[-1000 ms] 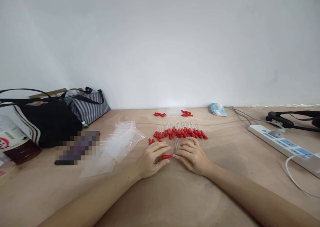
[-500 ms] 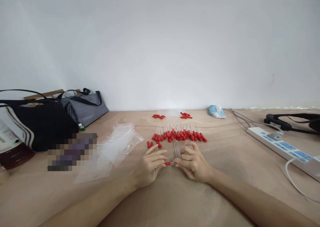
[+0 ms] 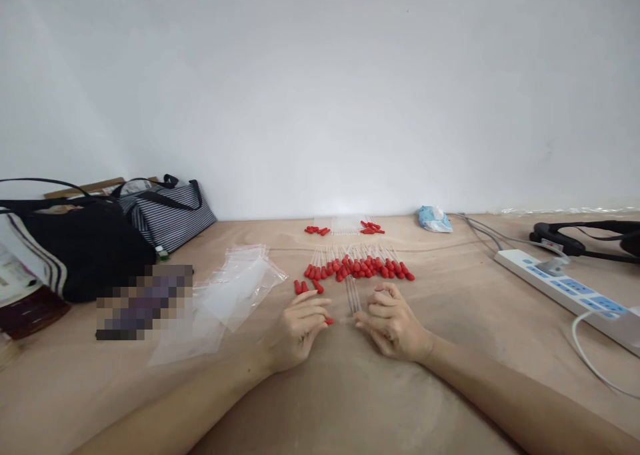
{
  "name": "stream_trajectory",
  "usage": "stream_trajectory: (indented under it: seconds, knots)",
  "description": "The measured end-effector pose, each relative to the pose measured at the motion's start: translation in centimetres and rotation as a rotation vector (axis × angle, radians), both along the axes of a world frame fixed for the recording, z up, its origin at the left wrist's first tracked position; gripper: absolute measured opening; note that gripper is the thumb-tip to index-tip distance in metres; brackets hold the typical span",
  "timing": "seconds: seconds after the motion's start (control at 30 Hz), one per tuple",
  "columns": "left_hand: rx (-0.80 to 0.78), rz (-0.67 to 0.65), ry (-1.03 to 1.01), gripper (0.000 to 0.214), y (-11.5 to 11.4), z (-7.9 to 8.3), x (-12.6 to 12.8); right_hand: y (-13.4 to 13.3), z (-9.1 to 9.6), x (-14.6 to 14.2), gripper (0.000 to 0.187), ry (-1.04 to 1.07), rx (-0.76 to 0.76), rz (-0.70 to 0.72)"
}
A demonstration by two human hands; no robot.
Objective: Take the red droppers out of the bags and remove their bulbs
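Note:
My left hand (image 3: pixel 296 330) pinches a small red rubber bulb (image 3: pixel 329 321) between thumb and fingertips. A thin clear glass tube (image 3: pixel 344 320) runs from that bulb towards my right hand (image 3: pixel 393 323), whose thumb and index finger are closed on its other end. Whether the tube sits inside the bulb is too blurred to tell. Just beyond the fingertips lie several loose glass tubes (image 3: pixel 353 295) side by side. Loose red bulbs (image 3: pixel 305 287) rest above my left hand. Farther off, a row of droppers (image 3: pixel 357 267) lies with red bulbs facing me.
Clear zip bags (image 3: pixel 245 281) spread out at left, near a pixelated object (image 3: pixel 145 305), a black bag (image 3: pixel 100 248) and a striped bag (image 3: pixel 175 218). At the back lie more red bulbs (image 3: pixel 373 228) and a blue mask (image 3: pixel 434 219). A power strip (image 3: pixel 565 288) stands right.
The hands have moved slightly apart, my right hand a little to the right. Less of the red bulb shows at my left fingertips, and more clear tube shows between the hands.

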State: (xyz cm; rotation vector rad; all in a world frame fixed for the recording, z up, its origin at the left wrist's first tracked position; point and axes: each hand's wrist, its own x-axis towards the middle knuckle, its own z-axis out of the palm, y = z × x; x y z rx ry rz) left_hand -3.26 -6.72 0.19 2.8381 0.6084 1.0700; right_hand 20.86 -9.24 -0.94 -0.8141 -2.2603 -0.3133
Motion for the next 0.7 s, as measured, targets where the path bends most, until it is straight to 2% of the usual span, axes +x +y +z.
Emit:
stream_trajectory:
  seconds: [0.1, 0.17, 0.3, 0.4, 0.5, 0.6, 0.7]
  knots:
    - [-0.027, 0.127, -0.070, 0.016, 0.4, 0.0, -1.3, 0.4, -0.6, 1.2, 0.022, 0.052, -0.072, -0.136]
    - [-0.037, 0.234, -0.134, 0.017, 0.7, 0.1, -1.9, 0.7, -1.2, 1.6, 0.026, 0.110, -0.145, -0.179]
    - [-0.079, 0.587, -0.266, 0.022, 2.1, 0.3, -2.7, 1.5, -1.9, 1.3, 0.035, 0.223, -0.225, -0.223]
    - [-0.227, 0.778, -0.220, 0.031, 3.1, 0.5, -3.0, 1.9, -2.0, 0.7, 0.033, 0.246, -0.219, -0.248]
    - [-0.350, 0.835, -0.121, 0.040, 3.3, 0.5, -2.9, 2.0, -1.8, 0.0, 0.030, 0.270, -0.223, -0.227]
    - [-0.410, 0.808, -0.076, 0.042, 3.0, 0.6, -2.8, 1.7, -1.5, -0.6, 0.029, 0.263, -0.269, -0.208]
    - [-0.379, 0.795, -0.070, 0.035, 2.8, 0.9, -2.8, 1.3, -1.1, -0.8, 0.028, 0.254, -0.313, -0.204]
